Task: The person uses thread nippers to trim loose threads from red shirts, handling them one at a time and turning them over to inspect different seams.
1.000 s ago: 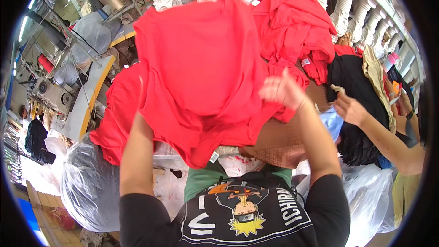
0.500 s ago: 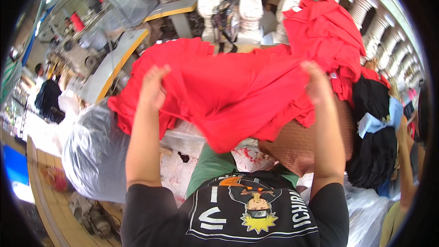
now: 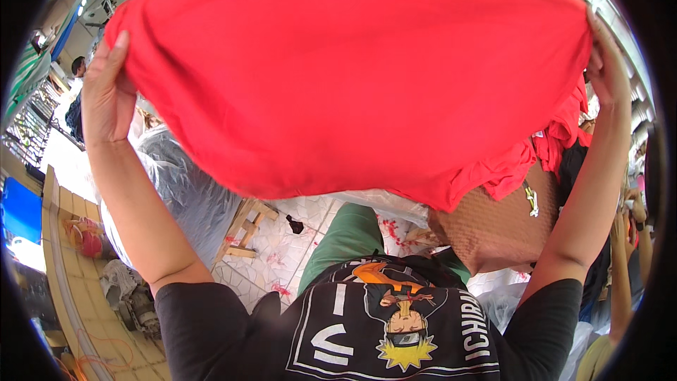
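A broad sheet of red cloth (image 3: 352, 77) is spread out in the air before me, stretched between both hands. Whether it is a whole garment cannot be seen. My left hand (image 3: 111, 92) grips its left end, thumb up and fingers folded around the edge. At the far right, my right hand (image 3: 605, 63) pinches the opposite end, its fingers partly behind the arm's line of view. The lower edge of the cloth sags in a curve above my legs. More red cloth (image 3: 504, 169) lies bunched below its right side, on a brown textured cover (image 3: 486, 229).
A clear plastic-wrapped bundle (image 3: 187, 176) stands at left, beside a wooden pallet (image 3: 247, 229). Red scraps and a black scrap (image 3: 295, 224) lie on the tiled floor (image 3: 268, 268). Another person's arm (image 3: 620, 275) shows at right. The raised cloth hides the area behind it.
Both hands have risen and moved far apart, pulling the red cloth up and wide. It now covers the sewing tables, white columns and most of the red pile that showed before.
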A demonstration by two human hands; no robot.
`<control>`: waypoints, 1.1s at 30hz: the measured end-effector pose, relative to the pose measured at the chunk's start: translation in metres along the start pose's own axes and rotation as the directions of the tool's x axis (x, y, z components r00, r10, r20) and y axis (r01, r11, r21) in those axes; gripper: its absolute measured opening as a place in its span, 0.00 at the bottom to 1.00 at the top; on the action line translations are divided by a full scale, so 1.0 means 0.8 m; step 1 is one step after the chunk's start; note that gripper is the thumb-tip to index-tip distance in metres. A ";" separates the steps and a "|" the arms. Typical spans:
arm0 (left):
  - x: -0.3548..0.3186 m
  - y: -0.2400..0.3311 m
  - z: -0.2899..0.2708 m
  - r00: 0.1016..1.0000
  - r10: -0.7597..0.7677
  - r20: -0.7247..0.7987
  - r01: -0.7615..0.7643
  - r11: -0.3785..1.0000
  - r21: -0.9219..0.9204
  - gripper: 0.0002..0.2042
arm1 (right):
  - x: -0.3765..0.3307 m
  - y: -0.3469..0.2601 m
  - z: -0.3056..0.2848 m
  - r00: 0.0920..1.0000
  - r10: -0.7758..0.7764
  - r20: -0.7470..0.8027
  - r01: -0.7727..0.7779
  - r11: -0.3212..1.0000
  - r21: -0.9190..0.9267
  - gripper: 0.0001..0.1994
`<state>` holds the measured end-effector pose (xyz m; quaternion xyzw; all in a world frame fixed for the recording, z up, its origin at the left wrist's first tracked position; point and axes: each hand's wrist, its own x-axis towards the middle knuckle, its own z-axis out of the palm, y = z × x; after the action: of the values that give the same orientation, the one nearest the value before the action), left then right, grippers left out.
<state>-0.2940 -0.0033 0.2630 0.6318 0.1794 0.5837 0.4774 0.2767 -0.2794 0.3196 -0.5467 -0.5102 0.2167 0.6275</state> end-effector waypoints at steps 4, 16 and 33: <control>-0.015 -0.054 -0.082 0.977 -0.162 -0.142 0.200 0.929 0.312 0.16 | 0.075 0.066 0.113 0.999 0.028 0.015 -0.029 0.996 0.086 0.16; -0.032 -0.046 -0.144 0.790 0.370 -0.489 -0.183 0.904 0.387 0.11 | 0.267 0.133 0.339 0.998 -0.035 -0.048 0.055 0.850 0.523 0.10; -0.143 0.053 0.117 -0.401 0.599 0.693 -0.050 0.741 -0.670 0.13 | 0.030 0.105 0.055 0.904 0.361 0.231 -0.103 0.707 -0.700 0.17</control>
<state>-0.2524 -0.1506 0.2456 0.7520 -0.5788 -0.0067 0.3154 0.2716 -0.2129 0.2476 -0.7486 -0.5827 0.1901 0.2528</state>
